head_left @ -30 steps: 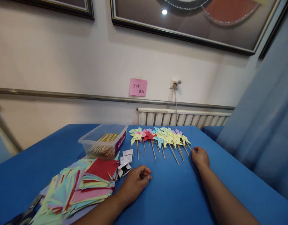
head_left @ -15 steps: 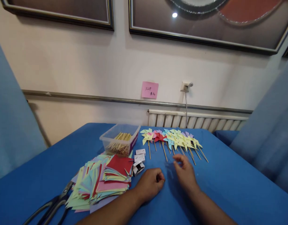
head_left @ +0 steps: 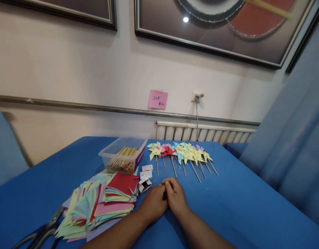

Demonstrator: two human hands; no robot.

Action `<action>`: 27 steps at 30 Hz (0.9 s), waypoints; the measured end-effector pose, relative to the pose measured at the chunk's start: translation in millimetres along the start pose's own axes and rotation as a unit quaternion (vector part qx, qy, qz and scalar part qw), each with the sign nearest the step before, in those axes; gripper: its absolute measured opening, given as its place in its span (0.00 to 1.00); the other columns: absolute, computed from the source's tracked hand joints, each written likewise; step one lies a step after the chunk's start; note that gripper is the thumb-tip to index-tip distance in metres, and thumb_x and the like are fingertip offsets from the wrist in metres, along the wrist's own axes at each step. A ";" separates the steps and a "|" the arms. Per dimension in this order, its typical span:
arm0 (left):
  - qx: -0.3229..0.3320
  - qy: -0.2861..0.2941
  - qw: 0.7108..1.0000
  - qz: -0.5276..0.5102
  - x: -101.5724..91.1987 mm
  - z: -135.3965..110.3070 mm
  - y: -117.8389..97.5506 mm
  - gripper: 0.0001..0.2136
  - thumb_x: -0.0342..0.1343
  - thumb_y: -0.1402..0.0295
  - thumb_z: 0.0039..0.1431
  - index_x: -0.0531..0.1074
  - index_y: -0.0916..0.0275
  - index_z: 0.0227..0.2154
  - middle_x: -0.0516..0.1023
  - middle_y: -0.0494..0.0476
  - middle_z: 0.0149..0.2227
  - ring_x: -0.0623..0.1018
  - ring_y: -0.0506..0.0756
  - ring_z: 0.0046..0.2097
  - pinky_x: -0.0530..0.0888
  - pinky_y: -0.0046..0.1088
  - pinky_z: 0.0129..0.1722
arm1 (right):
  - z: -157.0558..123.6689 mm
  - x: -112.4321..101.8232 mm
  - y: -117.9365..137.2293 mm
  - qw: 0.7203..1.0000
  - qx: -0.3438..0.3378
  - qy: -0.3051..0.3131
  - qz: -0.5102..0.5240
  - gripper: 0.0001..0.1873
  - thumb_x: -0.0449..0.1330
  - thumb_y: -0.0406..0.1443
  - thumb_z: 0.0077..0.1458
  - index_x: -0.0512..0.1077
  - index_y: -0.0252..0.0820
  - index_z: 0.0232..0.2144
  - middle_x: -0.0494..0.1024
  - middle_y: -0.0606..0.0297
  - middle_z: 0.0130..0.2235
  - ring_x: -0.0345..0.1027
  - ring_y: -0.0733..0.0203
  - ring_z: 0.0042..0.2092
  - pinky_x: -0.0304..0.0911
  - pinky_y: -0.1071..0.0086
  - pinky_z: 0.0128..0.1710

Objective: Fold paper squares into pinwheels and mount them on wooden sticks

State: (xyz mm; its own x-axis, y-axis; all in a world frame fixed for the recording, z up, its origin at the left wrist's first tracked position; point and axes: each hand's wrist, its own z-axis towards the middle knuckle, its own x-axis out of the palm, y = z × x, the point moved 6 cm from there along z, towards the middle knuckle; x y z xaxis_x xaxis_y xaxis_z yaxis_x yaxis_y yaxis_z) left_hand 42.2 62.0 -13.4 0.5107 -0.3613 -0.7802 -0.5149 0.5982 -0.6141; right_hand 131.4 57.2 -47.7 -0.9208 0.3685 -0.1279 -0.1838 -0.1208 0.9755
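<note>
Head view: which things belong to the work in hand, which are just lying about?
In hand: left hand, right hand touching; small white boxes nearest; paper pinwheels, paper squares, tub of wooden sticks, scissors.
Lying about: pink sticky note, radiator, framed picture.

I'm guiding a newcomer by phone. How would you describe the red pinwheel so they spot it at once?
On the blue table, a row of pinwheels lies right of the clear tub. The red pinwheel sits near the row's left end, the only red one among pastels.
</note>
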 end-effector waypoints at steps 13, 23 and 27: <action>0.006 0.038 0.992 0.120 -7.1 -11.4 -16.5 0.11 0.50 0.73 0.48 0.70 0.58 0.36 0.76 0.57 0.37 0.73 0.57 0.40 0.66 0.30 0.39 | 12.4 -3.1 -16.1 0.994 -0.004 0.109 0.000 0.12 0.54 0.42 0.50 0.68 0.40 0.23 0.71 0.67 0.24 0.65 0.62 0.27 0.60 0.71 0.28; -0.070 -0.122 0.976 0.168 -111.8 -6.3 -16.7 0.10 0.48 0.63 0.54 0.72 0.59 0.31 0.78 0.55 0.31 0.74 0.55 0.32 0.62 0.28 0.30 | 2.9 -1.0 -10.0 0.988 -0.037 0.122 -0.090 0.09 0.56 0.39 0.49 0.71 0.41 0.22 0.71 0.69 0.22 0.62 0.64 0.25 0.56 0.74 0.26; -0.126 -0.151 0.969 0.149 -164.1 -15.5 1.3 0.11 0.47 0.61 0.54 0.72 0.60 0.29 0.77 0.52 0.27 0.74 0.54 0.30 0.63 0.27 0.30 | 4.2 -0.5 -10.9 0.986 -0.035 0.122 -0.111 0.09 0.55 0.38 0.50 0.71 0.41 0.23 0.72 0.69 0.23 0.62 0.65 0.25 0.56 0.74 0.25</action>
State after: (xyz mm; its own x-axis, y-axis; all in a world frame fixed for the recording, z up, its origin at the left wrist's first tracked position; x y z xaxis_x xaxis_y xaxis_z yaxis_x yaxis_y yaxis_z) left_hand -53.0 111.0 111.9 0.4718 0.0501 -0.8803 -0.8031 0.4365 -0.4056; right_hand 135.3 62.2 -57.5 -0.9091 0.1618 -0.3840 -0.4053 -0.1293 0.9050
